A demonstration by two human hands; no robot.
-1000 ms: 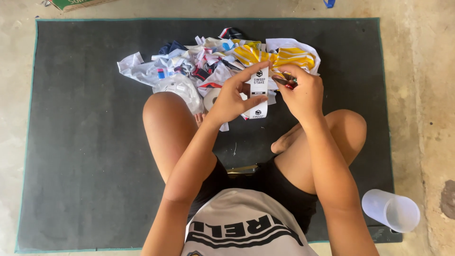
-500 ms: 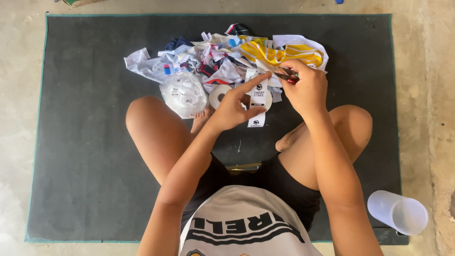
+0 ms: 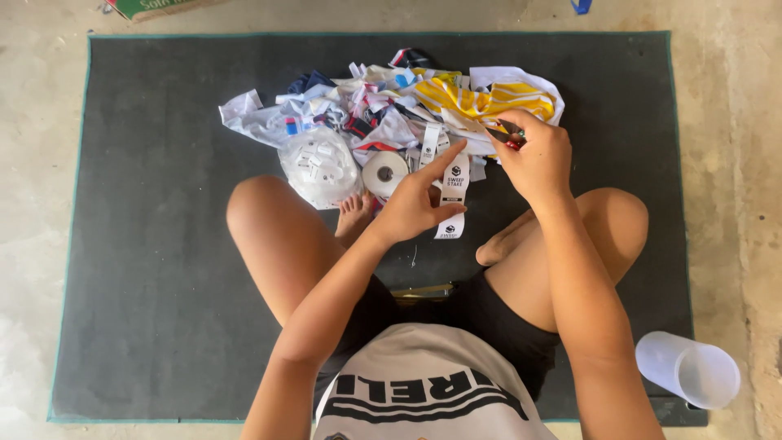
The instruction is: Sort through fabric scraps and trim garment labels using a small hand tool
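Two hands at frame centre: left hand [image 3: 411, 208] pinches a white label strip [image 3: 453, 195]; right hand [image 3: 533, 159] grips small red-handled scissors [image 3: 507, 135]. Fabric scraps [image 3: 391, 106] heaped above on dark mat [image 3: 155, 244].

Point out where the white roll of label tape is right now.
In the head view the white roll of label tape lies on the dark mat, just left of the left hand, beside the clear bag of labels.

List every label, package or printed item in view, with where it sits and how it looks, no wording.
Label strip: white woven tape with dark print, held by the left hand.
Label roll: white, round, on the mat ahead of the knees.
Clear bag: holds small white labels, left of the roll.
Box: green, top-left edge, beyond the mat.
Shirt print: black bands on white.
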